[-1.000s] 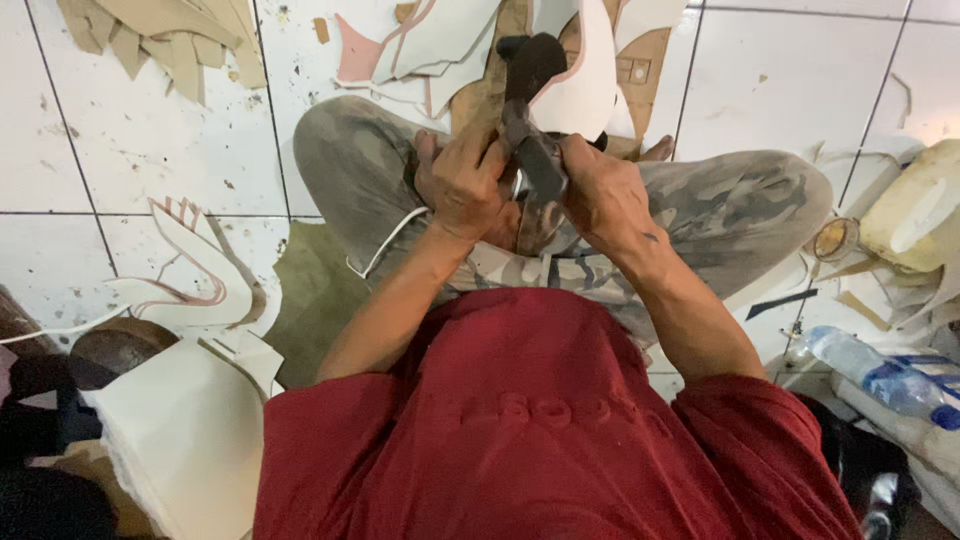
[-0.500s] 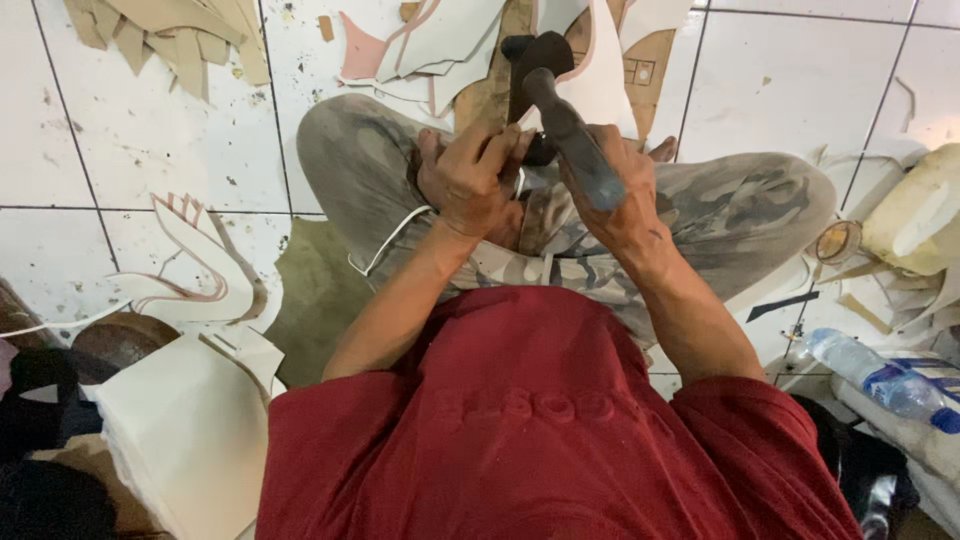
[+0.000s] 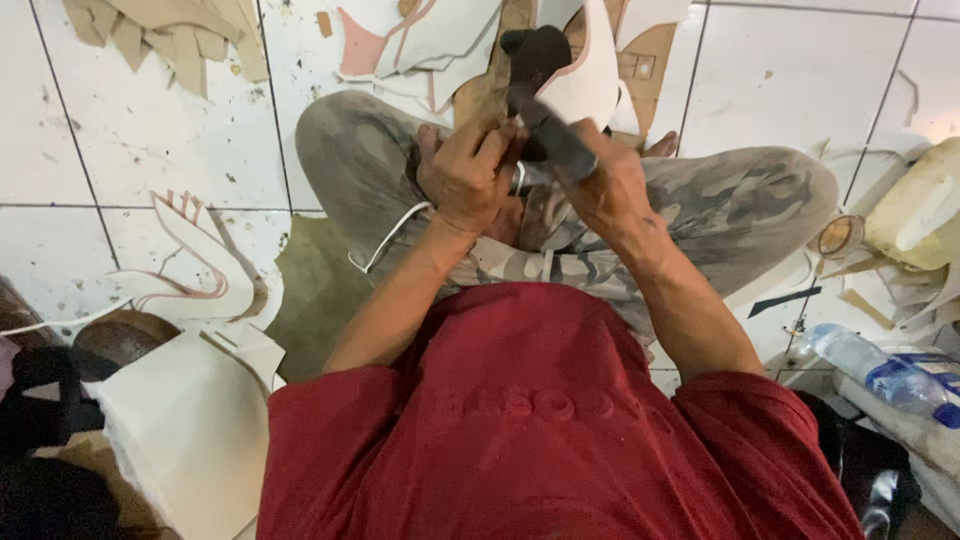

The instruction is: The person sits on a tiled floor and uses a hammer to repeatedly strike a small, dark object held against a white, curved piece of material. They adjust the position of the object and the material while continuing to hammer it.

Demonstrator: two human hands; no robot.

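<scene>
Both hands are working a dark hammer over the lap.

Head view: right hand [image 3: 610, 185] fingers are wrapping the hammer [image 3: 545, 100]; left hand [image 3: 468, 175] fingers are pinching a white piece [image 3: 590, 85] beside it. Knees, offcuts [image 3: 200, 260] and a bottle [image 3: 870, 370] are crowding the tiled floor [image 3: 780, 80].

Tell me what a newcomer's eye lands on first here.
First the red shirt filling the lower middle. Then, top centre, the right hand raising a dark hammer beside the left hand, over crossed camouflage-trousered legs. Pale cut sheets litter the white tiled floor.
</scene>
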